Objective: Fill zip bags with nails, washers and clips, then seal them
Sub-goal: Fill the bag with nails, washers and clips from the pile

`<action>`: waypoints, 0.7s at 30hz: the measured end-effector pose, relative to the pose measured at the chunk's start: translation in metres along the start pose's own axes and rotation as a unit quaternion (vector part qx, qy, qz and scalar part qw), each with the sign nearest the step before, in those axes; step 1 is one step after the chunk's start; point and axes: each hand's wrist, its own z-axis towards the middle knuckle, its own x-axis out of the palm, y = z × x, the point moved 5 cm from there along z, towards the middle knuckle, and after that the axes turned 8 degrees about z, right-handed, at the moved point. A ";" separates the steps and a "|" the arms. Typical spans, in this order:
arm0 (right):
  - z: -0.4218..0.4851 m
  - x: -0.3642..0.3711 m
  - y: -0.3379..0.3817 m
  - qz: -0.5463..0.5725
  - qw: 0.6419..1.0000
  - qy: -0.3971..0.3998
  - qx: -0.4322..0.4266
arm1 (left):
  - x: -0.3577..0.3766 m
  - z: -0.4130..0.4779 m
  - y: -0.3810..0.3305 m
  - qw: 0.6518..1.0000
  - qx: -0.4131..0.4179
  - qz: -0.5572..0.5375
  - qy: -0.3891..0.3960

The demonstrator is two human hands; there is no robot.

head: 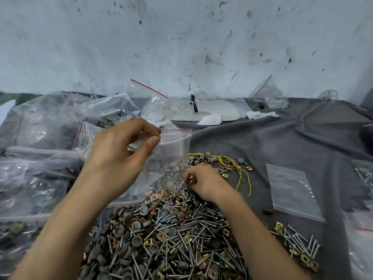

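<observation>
The left hand point(121, 152) is raised over the near-left part of the desk. Its thumb and forefinger, the fingers point(151, 142) pressed together, pinch the top left corner of a clear zip bag point(171, 156) just under its red-lined mouth. The bag hangs down from there, and its lower edge meets the far left side of the pile point(171, 233) of nails, grey washers and brass and copper clips that fills the near middle of the desk.

The right hand point(204, 181) rests on the far edge of that pile, just right of the bag. Its fingers point(190, 173) are curled in and pinch a clip point(192, 179) with a few nails beside it.

A heap of filled bags point(40, 142) crowds the whole left side. Yellow wire point(234, 164) loops just beyond the right hand. Right of it a strip of bare grey cloth point(282, 138) runs far towards the stained wall point(181, 37). A flat bag point(290, 190) lies on the cloth well to the right. A smaller scatter of nails and clips point(298, 247) lies near the right forearm.
</observation>
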 end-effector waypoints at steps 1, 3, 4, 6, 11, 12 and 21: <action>0.000 0.000 0.000 0.001 1.000 -0.002 0.002 | 0.000 0.000 0.000 1.000 0.001 -0.001 0.003; -0.001 -0.001 -0.002 0.006 1.000 -0.005 0.006 | 0.001 0.000 0.001 1.000 0.000 -0.003 0.005; 0.000 -0.002 -0.002 0.007 1.000 -0.006 0.007 | 0.001 0.000 0.001 1.000 -0.002 -0.005 0.005; 0.000 -0.005 -0.004 0.009 1.000 -0.002 0.005 | 0.002 0.000 0.002 1.000 -0.002 -0.007 0.006; 0.000 -0.009 -0.006 0.031 0.999 -0.007 0.007 | 0.002 -0.001 0.003 1.000 0.002 -0.009 0.008; 0.000 -0.011 -0.007 0.048 0.999 -0.012 0.006 | 0.002 -0.001 0.003 1.000 0.002 -0.009 0.009; -0.004 -0.023 -0.016 0.061 0.998 -0.003 0.008 | 0.002 0.000 0.001 1.000 0.002 -0.002 0.011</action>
